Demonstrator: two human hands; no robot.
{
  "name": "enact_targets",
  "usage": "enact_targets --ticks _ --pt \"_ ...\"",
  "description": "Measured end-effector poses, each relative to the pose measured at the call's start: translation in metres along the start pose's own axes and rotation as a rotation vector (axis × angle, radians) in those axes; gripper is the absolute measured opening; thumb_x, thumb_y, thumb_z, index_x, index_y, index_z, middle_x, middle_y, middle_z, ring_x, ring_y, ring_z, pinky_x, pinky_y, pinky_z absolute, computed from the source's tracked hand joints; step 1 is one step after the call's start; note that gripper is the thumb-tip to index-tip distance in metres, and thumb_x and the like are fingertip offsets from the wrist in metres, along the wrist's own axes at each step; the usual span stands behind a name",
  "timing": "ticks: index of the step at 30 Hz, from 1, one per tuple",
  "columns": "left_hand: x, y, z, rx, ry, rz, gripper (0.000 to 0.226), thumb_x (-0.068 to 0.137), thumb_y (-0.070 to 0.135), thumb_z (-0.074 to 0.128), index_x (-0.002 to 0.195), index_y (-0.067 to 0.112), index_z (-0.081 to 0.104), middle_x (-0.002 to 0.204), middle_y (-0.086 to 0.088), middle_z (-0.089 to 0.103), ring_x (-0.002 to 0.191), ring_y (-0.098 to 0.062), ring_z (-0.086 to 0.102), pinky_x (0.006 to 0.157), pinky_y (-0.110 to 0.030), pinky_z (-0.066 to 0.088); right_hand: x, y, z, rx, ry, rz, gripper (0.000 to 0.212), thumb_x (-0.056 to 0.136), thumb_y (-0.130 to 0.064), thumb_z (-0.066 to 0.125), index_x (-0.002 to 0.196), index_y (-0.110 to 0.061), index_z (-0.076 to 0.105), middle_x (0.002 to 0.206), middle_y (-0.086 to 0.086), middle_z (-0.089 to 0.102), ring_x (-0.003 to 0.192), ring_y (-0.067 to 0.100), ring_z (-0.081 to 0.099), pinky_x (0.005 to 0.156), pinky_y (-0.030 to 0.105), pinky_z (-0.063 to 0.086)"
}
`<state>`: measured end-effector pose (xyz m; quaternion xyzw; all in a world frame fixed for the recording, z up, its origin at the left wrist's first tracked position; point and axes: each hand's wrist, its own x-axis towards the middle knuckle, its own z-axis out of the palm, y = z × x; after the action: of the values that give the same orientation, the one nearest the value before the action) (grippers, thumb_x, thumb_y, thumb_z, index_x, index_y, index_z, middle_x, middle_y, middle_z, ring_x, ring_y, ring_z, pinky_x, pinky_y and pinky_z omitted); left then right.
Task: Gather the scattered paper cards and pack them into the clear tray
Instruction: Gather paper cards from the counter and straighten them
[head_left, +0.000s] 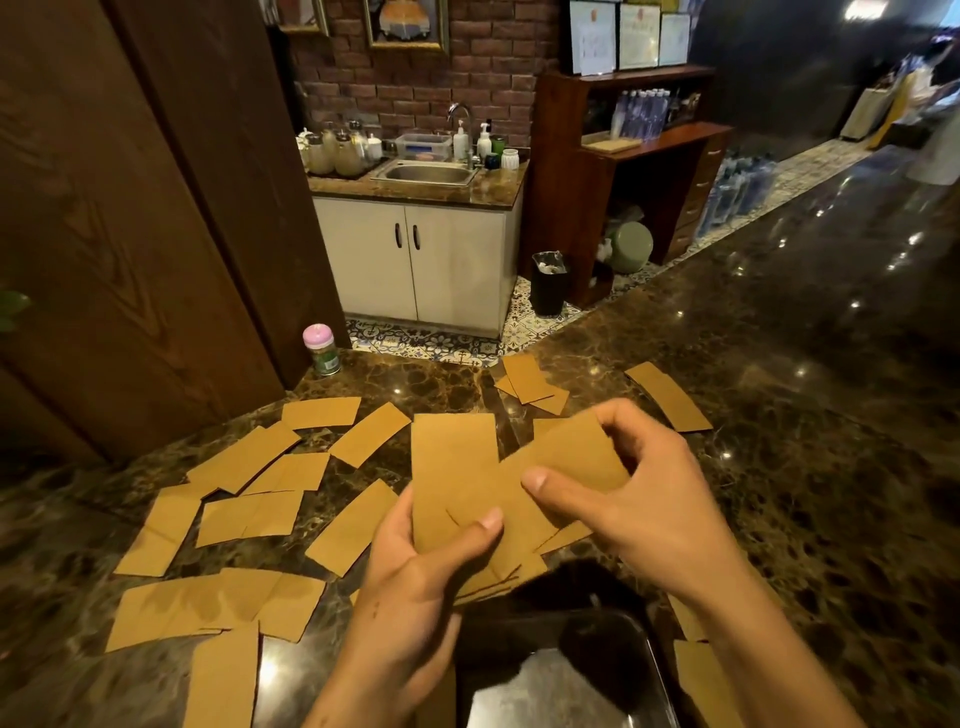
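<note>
Several brown paper cards (244, 457) lie scattered over the dark marble counter (779, 415), mostly to the left and far middle. My left hand (415, 587) grips a small stack of cards (454, 467) above the counter, thumb on top. My right hand (639, 499) pinches one card (576, 457) that overlaps the stack from the right. The clear tray (566, 675) sits directly below my hands at the near edge, and its inside shows only reflections.
A pink-lidded bottle (322, 349) stands at the counter's far left corner beside a wooden panel. More cards lie at the near right (701, 675) and far right (667, 396). Beyond the counter are a sink cabinet (421, 260) and a black bin (549, 283).
</note>
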<state>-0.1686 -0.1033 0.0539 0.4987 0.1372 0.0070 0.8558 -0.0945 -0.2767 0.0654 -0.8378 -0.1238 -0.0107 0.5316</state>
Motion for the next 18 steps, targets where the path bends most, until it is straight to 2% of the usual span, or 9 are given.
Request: enact_targets --ticks 4,6,8,10,12,14,16,18 --pt "0.003 0.000 -0.007 0.123 -0.026 0.016 0.046 0.073 0.003 0.075 0.116 0.012 0.063 0.095 -0.012 0.078 0.084 -0.025 0.076 0.064 -0.028 0.060 0.006 -0.005 -0.020 -0.237 -0.243 0.013 0.062 0.057 -0.058 0.092 0.112 -0.050 0.065 0.101 -0.020 0.069 0.092 0.000 0.065 0.081 0.028 0.058" --pt "0.002 0.000 -0.008 0.133 -0.043 0.004 0.041 0.074 0.010 0.075 0.114 0.013 0.065 0.095 -0.012 0.078 0.085 -0.027 0.076 0.065 -0.031 0.061 0.007 -0.009 -0.022 -0.308 -0.397 -0.011 0.053 0.063 -0.062 0.086 0.112 -0.050 0.070 0.098 -0.024 0.070 0.088 -0.001 0.065 0.079 0.027 0.058" --pt "0.002 0.001 -0.007 0.086 -0.039 -0.024 0.035 0.077 0.024 0.071 0.110 0.015 0.069 0.095 -0.011 0.078 0.084 -0.027 0.075 0.068 -0.037 0.061 0.006 -0.007 -0.021 -0.296 -0.395 -0.030 0.032 0.074 -0.058 0.081 0.102 -0.044 0.076 0.091 -0.022 0.073 0.083 -0.001 0.067 0.075 0.027 0.058" --pt "0.002 0.003 -0.006 -0.015 -0.006 -0.043 0.028 0.081 0.028 0.065 0.106 0.018 0.073 0.098 -0.013 0.078 0.084 -0.029 0.074 0.073 -0.042 0.062 0.003 -0.004 -0.015 -0.131 -0.263 -0.019 0.017 0.084 -0.043 0.078 0.095 -0.031 0.075 0.081 -0.022 0.073 0.071 -0.003 0.067 0.064 0.019 0.053" --pt "0.003 0.005 -0.004 -0.051 0.031 -0.016 0.029 0.085 0.022 0.064 0.113 0.017 0.069 0.102 -0.015 0.078 0.087 -0.031 0.075 0.075 -0.044 0.063 -0.001 -0.003 -0.008 0.208 -0.168 0.061 0.020 0.087 -0.027 0.076 0.103 -0.016 0.070 0.079 -0.015 0.077 0.069 0.003 0.073 0.062 0.018 0.055" --pt "0.004 0.005 -0.002 -0.038 0.063 0.019 0.032 0.084 0.016 0.067 0.116 0.016 0.066 0.102 -0.011 0.078 0.092 -0.029 0.075 0.072 -0.042 0.064 -0.005 0.000 0.000 0.501 -0.133 0.175 0.040 0.080 -0.018 0.078 0.118 -0.011 0.066 0.097 0.005 0.082 0.087 0.023 0.080 0.073 0.031 0.064" --pt "0.004 0.004 0.001 -0.054 0.067 0.031 0.029 0.082 0.011 0.068 0.111 0.016 0.067 0.098 -0.010 0.079 0.088 -0.027 0.076 0.067 -0.040 0.063 -0.011 0.000 0.009 0.585 -0.141 0.203 0.053 0.075 -0.016 0.081 0.126 -0.015 0.066 0.107 0.011 0.080 0.099 0.029 0.078 0.082 0.041 0.065" --pt "0.003 0.003 0.005 -0.059 0.068 0.039 0.028 0.081 0.009 0.069 0.108 0.015 0.067 0.095 -0.011 0.079 0.083 -0.026 0.077 0.063 -0.037 0.063 -0.016 0.000 0.018 0.568 -0.192 0.182 0.045 0.080 -0.015 0.080 0.124 -0.018 0.071 0.112 0.009 0.079 0.105 0.028 0.076 0.087 0.045 0.063"
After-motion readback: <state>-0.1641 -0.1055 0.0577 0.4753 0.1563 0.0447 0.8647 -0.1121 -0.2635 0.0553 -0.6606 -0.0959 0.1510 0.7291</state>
